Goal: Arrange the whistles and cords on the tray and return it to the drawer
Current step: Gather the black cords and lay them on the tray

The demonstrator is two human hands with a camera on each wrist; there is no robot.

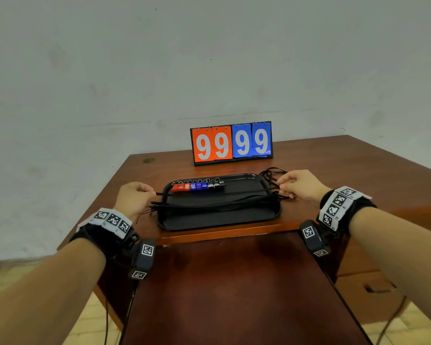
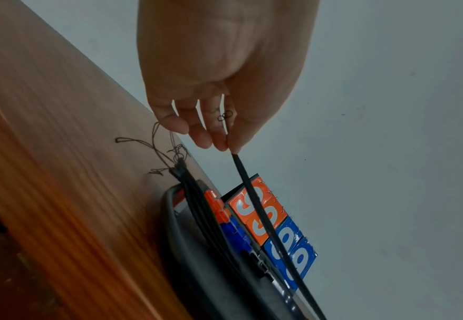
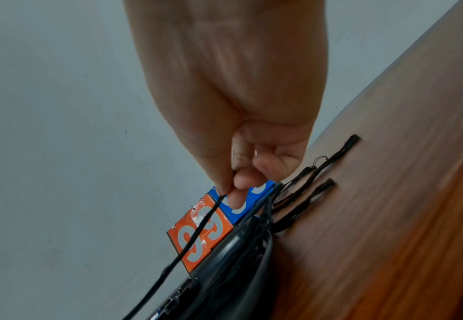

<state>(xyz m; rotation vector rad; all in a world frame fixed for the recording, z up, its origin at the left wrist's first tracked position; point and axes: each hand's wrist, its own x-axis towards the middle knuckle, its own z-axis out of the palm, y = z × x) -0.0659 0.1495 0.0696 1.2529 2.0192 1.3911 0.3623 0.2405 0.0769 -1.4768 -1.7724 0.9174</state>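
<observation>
A black tray (image 1: 219, 221) lies on the brown desk. Along its far side runs a row of whistles (image 1: 198, 186), red, blue and black, with metal rings. Several black cords (image 1: 217, 206) lie lengthwise across the tray's middle, their ends sticking out past both short rims. My left hand (image 1: 135, 195) pinches one end of a single black cord (image 1: 209, 192) left of the tray; my right hand (image 1: 300, 184) pinches its other end at the right. That cord is stretched taut above the tray. The pinch shows in the left wrist view (image 2: 229, 147) and the right wrist view (image 3: 226, 191).
A flip scoreboard (image 1: 232, 143) reading 9999 stands behind the tray near the wall. Loose black cords (image 1: 271, 173) lie tangled on the desk by the tray's far right corner. A lower brown surface (image 1: 234, 282) lies below the desk's front edge.
</observation>
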